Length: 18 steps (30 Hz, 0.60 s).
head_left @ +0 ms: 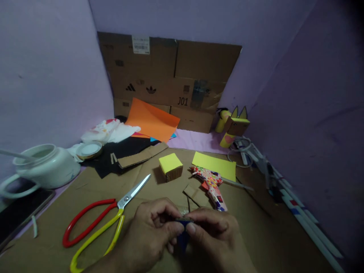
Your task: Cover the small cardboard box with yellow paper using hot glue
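Close to the front of the table, my left hand [153, 231] and my right hand [218, 231] meet over a small dark blue pointed piece [182, 239]. Both thumbs and fingertips pinch its upper edge, which looks like bare cardboard; its tip points down. The fingers hide part of it. Just beyond them lies a flat cardboard scrap [199, 193]. A glue gun [212, 184] with a flowered pattern rests on its side further right. To the left are open scissors [125, 201] with red and yellow handles. A small box with a yellow top [171, 165] stands ahead of my hands.
Yellow paper [210, 161] lies behind the glue gun. A bent cardboard strip [139, 157], orange paper [153, 119] and black paper [105, 167] are further back. A white pot [51, 167] and phone [25, 210] sit left. A cardboard figure [237, 125] stands back right, near a cable [241, 151].
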{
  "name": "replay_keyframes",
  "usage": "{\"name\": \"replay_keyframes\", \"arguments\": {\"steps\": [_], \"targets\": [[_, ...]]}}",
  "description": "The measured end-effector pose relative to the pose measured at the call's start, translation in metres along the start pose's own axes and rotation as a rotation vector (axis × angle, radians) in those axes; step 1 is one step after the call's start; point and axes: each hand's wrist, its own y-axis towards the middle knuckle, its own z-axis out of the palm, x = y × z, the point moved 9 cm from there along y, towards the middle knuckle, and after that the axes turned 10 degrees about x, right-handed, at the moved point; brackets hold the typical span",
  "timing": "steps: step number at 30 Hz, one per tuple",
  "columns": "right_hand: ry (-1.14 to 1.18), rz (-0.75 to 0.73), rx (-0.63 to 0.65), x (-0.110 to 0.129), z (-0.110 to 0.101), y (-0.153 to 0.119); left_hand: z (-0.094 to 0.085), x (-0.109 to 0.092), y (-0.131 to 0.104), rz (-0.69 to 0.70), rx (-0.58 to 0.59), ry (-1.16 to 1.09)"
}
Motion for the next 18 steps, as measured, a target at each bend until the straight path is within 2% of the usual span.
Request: {"name": "replay_keyframes", "arguments": {"steps": [10,14,18], "targets": [[-0.137,-0.143,-0.015,0.016,0.0,-0.003,0.001,-0.003,0.002,-0.018,0.003,0.082],[-0.181,-0.057,0.02,0.008,0.003,-0.001,0.002,0.0,0.001,-0.077,0.048,0.173],[0.013,0.064,0.056,-0.003,0.008,0.002,0.004,0.001,0.001,-0.059,0.091,0.127]]}}
